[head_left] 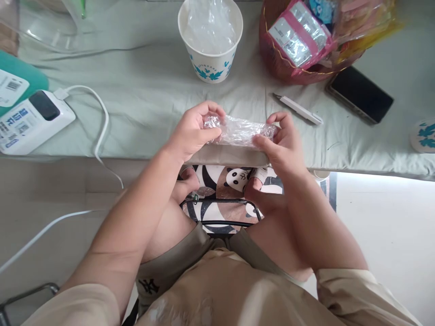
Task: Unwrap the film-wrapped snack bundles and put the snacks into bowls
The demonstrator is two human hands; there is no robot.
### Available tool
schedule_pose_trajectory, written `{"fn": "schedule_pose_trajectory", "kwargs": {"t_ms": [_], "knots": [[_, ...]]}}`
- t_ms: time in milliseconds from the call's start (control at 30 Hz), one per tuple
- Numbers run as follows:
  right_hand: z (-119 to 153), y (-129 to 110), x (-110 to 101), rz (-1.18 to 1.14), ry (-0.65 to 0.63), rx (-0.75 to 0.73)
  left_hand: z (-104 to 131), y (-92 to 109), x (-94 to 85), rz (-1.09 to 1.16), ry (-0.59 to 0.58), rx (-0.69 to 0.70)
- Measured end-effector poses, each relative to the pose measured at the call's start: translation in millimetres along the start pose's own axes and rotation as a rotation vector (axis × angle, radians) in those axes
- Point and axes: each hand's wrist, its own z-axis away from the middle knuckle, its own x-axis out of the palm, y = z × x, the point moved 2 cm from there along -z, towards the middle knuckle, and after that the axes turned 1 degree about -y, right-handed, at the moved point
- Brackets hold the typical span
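Note:
A crinkled clear plastic wrap [239, 130] stretches sideways between my two hands at the table's front edge. My left hand [198, 126] pinches its left end between thumb and fingers. At the other end, my right hand [282, 142] grips the plastic with thumb and curled fingers. Just below the plastic lies a flat beige-grey item [231, 155] along the table edge; its outline is partly hidden. Beyond my hands stands a white paper cup [213, 68] with blue leaf prints, holding clear plastic film [211, 29].
A red basket [282, 68] with packets, a white pen-like tool [301, 110] and a black phone [360, 94] are at the right. On the left are a white power bank [36, 122] with a cable [103, 108] and a green container [30, 77].

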Motion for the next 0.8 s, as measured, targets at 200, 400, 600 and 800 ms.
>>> {"fn": "schedule_pose_trajectory", "kwargs": {"t_ms": [200, 400, 600, 800], "knots": [[-1.4, -2.3, 6.9, 0.043, 0.090, 0.114, 4.3, -2.6, -4.3, -0.358, 0.388, 0.240], [2.8, -7.9, 22.9, -0.172, -0.075, 0.050, 22.8, 11.9, 32.9, -0.162, 0.028, 0.222], [2.8, -8.3, 30.2, -0.379, -0.109, 0.081, 14.0, 11.1, 22.4, -0.136, 0.107, 0.179], [-7.9, -5.1, 26.3, -0.186, 0.042, 0.165, -4.5, 43.4, -22.3, -0.539, 0.716, 0.439]]}}
